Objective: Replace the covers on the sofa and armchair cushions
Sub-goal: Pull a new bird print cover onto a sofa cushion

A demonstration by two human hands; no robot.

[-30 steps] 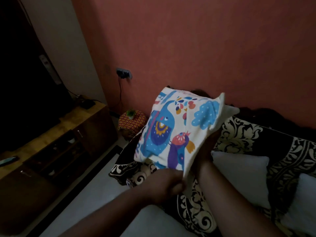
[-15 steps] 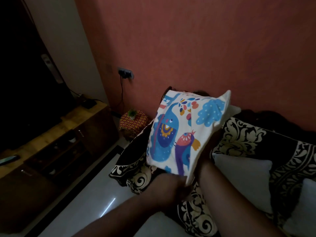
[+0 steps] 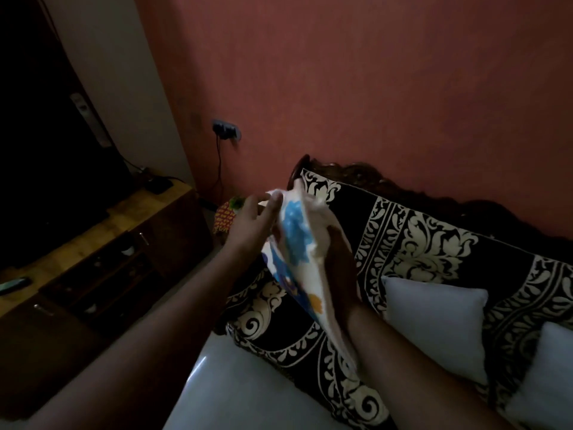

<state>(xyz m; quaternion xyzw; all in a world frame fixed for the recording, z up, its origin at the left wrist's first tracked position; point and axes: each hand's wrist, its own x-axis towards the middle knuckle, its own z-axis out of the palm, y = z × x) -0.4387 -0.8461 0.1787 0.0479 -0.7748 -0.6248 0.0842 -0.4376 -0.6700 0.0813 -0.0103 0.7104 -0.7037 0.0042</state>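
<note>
A cushion in a white cover printed with blue and orange birds [image 3: 297, 243] is held edge-on above the sofa's left end. My left hand [image 3: 254, 221] lies against its printed face with the fingers stretched out. My right hand [image 3: 338, 259] presses against its back side; its fingers are partly hidden behind the cushion. Two bare white cushions [image 3: 440, 318] [image 3: 545, 383] lie on the sofa [image 3: 434, 243], which is draped in a black cloth with cream floral patterns.
A wooden TV cabinet [image 3: 102, 243] with a dark screen stands at the left. A small patterned stool with a green plant [image 3: 226, 215] sits by the red wall, under a socket with a hanging cable [image 3: 226, 131]. Pale floor [image 3: 248, 392] shows below.
The cushion has turned from facing me to edge-on. My left hand let go of its bottom corner and rose to its printed face. The view shifted.
</note>
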